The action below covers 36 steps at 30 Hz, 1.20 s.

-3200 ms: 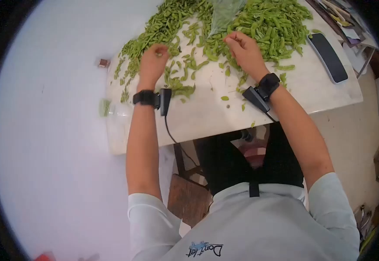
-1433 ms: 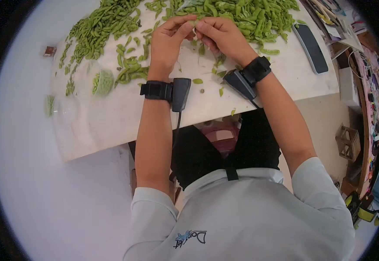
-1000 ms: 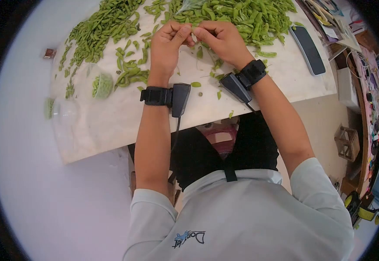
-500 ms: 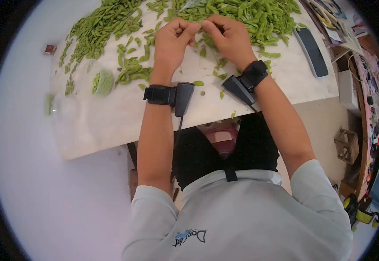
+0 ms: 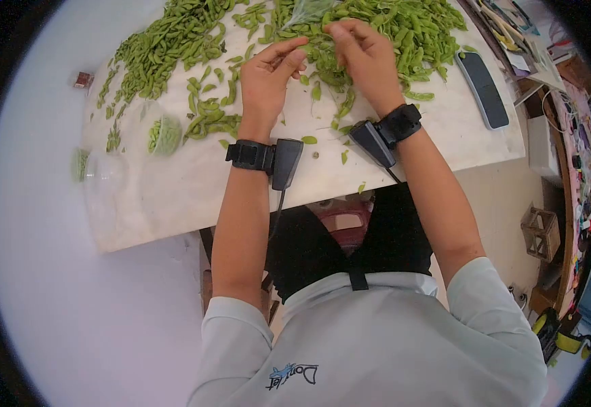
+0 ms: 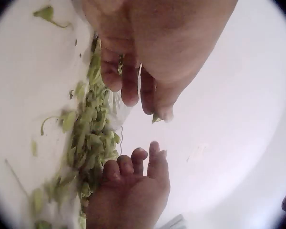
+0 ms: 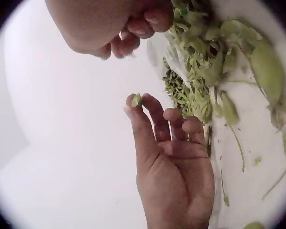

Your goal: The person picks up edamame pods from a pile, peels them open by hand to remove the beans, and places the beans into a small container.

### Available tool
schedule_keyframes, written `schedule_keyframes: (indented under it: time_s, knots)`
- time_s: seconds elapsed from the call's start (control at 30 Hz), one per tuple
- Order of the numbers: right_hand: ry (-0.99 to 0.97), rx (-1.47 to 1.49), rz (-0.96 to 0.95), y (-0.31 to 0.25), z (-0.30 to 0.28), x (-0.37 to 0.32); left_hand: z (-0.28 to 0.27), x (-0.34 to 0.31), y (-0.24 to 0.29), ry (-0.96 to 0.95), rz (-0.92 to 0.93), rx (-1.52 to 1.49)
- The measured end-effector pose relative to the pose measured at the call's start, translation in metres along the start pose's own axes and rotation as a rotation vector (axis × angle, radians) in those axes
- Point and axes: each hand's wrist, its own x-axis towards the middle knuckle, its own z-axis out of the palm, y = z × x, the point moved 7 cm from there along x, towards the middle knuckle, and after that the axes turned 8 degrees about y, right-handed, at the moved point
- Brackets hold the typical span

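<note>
My left hand (image 5: 265, 85) is raised over the table, its thumb and index finger pinching a small piece of soybean pod (image 7: 137, 99). The other fingers are loosely bent. My right hand (image 5: 370, 64) is a short way to the right, near the edge of the big pod heap (image 5: 417, 41). Its fingers are loosely curled, and the left wrist view shows nothing between thumb and index finger. Fingertips of the two hands point toward each other across a gap. Loose pods (image 5: 214, 122) lie on the table beside the left hand.
A second pod heap (image 5: 166, 51) spreads at the back left. A clear tub (image 5: 166, 136) of shelled beans stands left of the hands, and another clear container (image 5: 80, 165) sits at the left edge. A plastic bag (image 5: 309, 11) lies between the heaps; a phone (image 5: 483, 88) is on the right.
Both hands came together with fingertips nearly meeting over the table. Now they are apart, the right hand having shifted a little to the right.
</note>
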Motion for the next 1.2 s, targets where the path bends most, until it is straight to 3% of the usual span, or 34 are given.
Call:
schedule_keyframes:
  time_s: [0.13,0.6,0.8,1.2]
  knots:
    - [-0.167,-0.18,0.048,-0.002,0.012,-0.009,-0.002,0.001,-0.003,0.049,-0.01,-0.066]
    - [-0.213,-0.224,0.037,-0.001,0.013,-0.009,0.002,0.0,-0.006,-0.066,-0.029,-0.064]
    - [-0.252,-0.227,0.053,0.002,0.015,-0.01,0.0,-0.001,0.001,-0.03,0.09,0.005]
    - [-0.323,-0.212,0.134,0.011,0.017,-0.013,-0.005,-0.003,-0.008,-0.044,0.044,0.173]
